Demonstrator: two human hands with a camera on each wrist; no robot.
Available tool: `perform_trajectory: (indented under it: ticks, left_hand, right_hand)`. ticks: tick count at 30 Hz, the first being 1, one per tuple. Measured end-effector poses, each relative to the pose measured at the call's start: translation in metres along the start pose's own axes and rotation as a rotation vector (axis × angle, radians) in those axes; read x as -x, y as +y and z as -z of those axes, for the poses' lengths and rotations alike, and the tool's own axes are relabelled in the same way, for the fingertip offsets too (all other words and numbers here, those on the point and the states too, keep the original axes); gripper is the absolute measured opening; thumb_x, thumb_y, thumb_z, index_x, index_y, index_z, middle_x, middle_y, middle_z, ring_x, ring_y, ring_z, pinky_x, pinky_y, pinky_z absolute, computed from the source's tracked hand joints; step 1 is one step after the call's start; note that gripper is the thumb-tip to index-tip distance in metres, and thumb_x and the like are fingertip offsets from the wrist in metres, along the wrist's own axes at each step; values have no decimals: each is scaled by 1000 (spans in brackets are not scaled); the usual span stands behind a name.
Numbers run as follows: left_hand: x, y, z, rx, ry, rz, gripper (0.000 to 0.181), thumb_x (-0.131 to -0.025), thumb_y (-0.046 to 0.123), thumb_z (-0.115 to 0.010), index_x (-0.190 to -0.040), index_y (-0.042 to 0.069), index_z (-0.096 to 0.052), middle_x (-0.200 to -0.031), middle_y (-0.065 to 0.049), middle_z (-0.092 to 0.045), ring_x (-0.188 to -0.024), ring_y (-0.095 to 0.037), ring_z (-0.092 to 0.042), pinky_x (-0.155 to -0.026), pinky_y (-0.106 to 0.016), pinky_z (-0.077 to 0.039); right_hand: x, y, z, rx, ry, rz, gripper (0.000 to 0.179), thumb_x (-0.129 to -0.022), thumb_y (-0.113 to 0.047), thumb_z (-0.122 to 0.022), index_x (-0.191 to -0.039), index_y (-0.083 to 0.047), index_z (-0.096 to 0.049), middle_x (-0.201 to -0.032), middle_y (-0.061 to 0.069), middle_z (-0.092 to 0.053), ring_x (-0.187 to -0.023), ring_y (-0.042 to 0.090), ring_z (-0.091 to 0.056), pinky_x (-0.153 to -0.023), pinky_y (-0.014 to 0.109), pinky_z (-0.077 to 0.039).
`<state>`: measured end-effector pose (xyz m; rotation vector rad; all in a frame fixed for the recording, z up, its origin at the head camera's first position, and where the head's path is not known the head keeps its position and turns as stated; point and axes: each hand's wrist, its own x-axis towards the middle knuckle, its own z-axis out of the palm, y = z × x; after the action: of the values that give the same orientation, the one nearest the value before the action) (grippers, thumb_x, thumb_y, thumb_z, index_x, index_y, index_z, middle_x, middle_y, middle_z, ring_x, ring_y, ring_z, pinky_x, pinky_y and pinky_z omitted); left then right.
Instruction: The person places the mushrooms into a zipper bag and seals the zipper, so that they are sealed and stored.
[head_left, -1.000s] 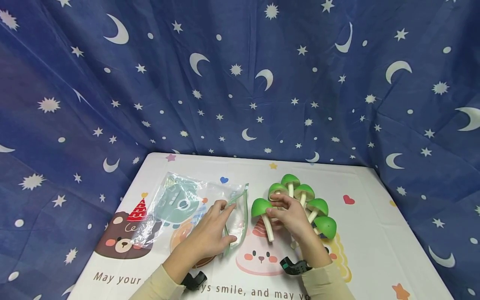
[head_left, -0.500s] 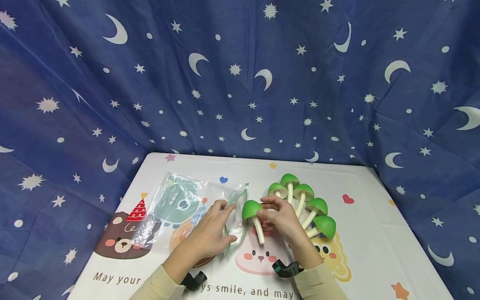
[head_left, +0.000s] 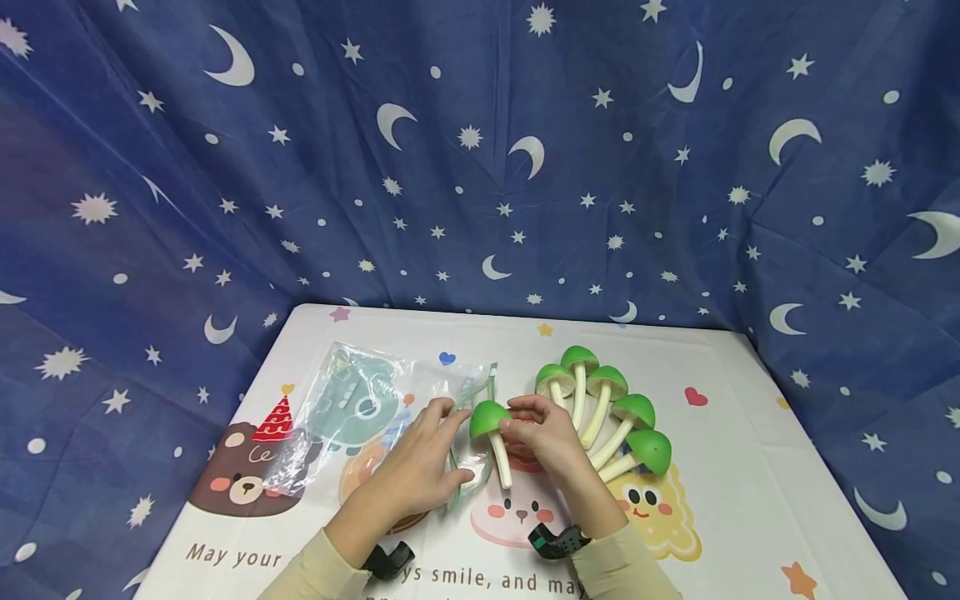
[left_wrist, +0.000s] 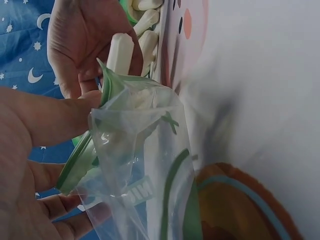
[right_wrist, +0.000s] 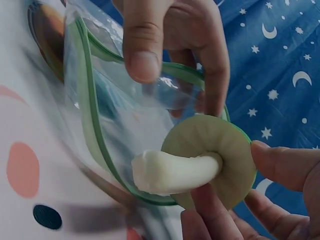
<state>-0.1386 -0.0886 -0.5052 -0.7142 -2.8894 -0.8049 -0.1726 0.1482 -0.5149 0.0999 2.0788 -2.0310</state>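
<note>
My right hand (head_left: pixel 546 435) pinches a green-capped mushroom (head_left: pixel 489 418) by its cap, with the pale stem (right_wrist: pixel 175 172) pointing toward the clear zip bag (head_left: pixel 472 450). The mushroom is just in front of the bag's gaping mouth. My left hand (head_left: pixel 420 467) holds the bag's green-edged mouth, the thumb (left_wrist: pixel 65 117) at its rim and the other fingers (left_wrist: pixel 75 217) on the far side. The rest of the bag lies flat on the table to the left.
Several more green-capped mushrooms (head_left: pixel 633 411) lie fanned out right of my right hand. The white table (head_left: pixel 735 467) carries printed cartoon figures and lettering. A blue curtain (head_left: pixel 480 167) with moons and stars hangs behind it and at the sides.
My right hand has drawn the mushroom leftward, away from the others and up to the bag's mouth. My left hand and the bag stay where they were.
</note>
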Motion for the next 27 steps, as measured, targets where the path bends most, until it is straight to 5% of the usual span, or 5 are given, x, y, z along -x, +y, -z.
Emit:
perform_trajectory:
  ticks: [14,27]
  left_hand:
    - [0,3,3,-14,18,-13,83,-83,35,-94,-152,13,-55,-152,-14,-48,-135,-34,-57,-114,-55,-51]
    - [-2,7,3,-8,30,-13,95,-81,35,-95,-159,6,-48,-149,-12,-48,-129,-30,-59,-112,-52,-53]
  right_hand:
    - [2,-2,-13,-34,60,-81,41,-92,-15,-83,-130,-8,-68,-108,8,-77,-70,23,-79,-65,46,-66]
    - [4,-1,-21,-56,59,-39,40,-93,-10,-82,-129,-1,-66,-120,14,-73,-80,19,-79,-72,39,-67]
